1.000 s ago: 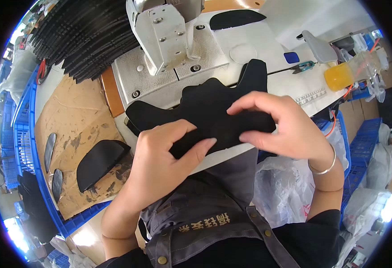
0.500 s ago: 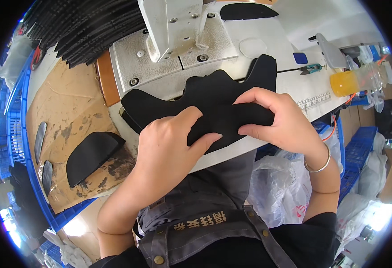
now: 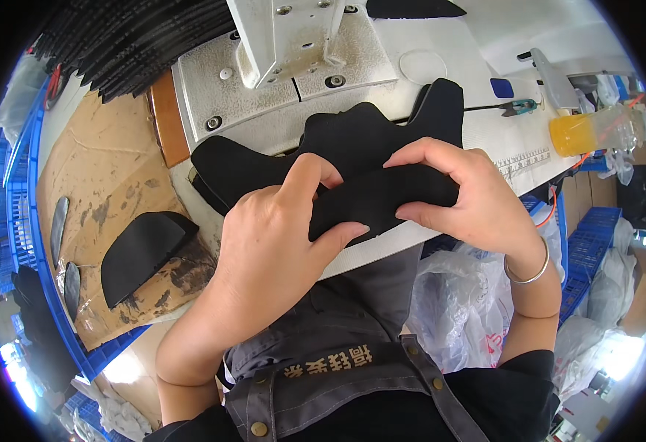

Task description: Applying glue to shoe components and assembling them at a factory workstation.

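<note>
A black padded fabric piece [image 3: 360,136] with a wavy far edge lies across the front of a white work table. Its near part is bent up into a rounded fold [image 3: 382,199]. On the left of this fold my left hand [image 3: 264,228] grips it, thumb on the near side and curled fingers on the far side. At the other end my right hand [image 3: 481,199] pinches it between thumb and fingers. Whatever lies underneath the fold is hidden.
Beyond the fabric stands a white sewing machine [image 3: 286,44]. Left, a black half-round piece [image 3: 146,254] lies on stained cardboard [image 3: 109,162]. Small green-handled snips [image 3: 518,107] and a bottle of yellow liquid [image 3: 577,135] are at the right. Pleated black material [image 3: 131,44] fills the far left.
My left index finger has bent more over the fold, and the folded part now shows as a fuller, smoother roll. The whole view has shifted slightly. Both hands keep their grip.
</note>
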Available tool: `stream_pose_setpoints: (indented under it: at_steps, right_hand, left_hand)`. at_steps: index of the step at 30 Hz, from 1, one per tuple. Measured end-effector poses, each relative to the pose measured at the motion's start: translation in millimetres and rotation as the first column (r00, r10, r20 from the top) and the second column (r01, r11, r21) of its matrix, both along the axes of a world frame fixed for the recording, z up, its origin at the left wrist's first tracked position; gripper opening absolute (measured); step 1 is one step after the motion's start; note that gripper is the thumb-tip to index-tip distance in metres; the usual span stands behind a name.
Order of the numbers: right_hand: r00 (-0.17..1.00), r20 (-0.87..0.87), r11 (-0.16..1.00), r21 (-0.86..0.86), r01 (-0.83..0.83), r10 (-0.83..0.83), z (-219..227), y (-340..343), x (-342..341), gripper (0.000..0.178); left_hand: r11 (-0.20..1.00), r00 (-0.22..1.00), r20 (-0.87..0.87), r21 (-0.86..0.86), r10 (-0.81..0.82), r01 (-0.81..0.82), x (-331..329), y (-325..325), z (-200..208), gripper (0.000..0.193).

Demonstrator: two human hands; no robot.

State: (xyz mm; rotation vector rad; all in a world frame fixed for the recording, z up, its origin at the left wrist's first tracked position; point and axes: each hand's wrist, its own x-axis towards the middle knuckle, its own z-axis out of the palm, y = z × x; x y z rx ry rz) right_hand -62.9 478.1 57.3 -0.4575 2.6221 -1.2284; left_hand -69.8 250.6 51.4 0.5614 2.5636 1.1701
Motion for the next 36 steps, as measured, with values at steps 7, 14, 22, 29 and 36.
stream_pose_setpoints:
  at_steps: [7,14,22,29,36]
  right_hand:
    - [0.999,-0.035,0.999,0.015,-0.031,0.032,2,0,0,0.038]
    - [0.985,-0.159,0.998,0.008,-0.06,0.06,-4,0,0,0.038]
    - [0.994,-0.098,0.999,0.035,-0.041,0.044,-1,-2,1,0.038]
    - [0.99,-0.139,0.975,0.222,0.021,0.01,8,-20,3,0.051]
    - [0.994,0.059,0.931,0.359,0.063,-0.09,16,-26,1,0.056]
  left_hand:
    - [1.0,0.999,0.047,-0.022,0.016,-0.015,0,2,3,0.043]
    - [1.0,1.0,0.005,-0.007,0.003,-0.003,0,1,0,0.043]
    - [0.999,0.992,-0.123,-0.031,-0.035,0.032,0,1,-5,0.041]
    - [0.997,0.965,-0.256,-0.058,-0.055,0.042,3,-1,-8,0.043]
    - [0.989,0.999,-0.025,-0.147,0.03,-0.033,-7,-26,10,0.024]
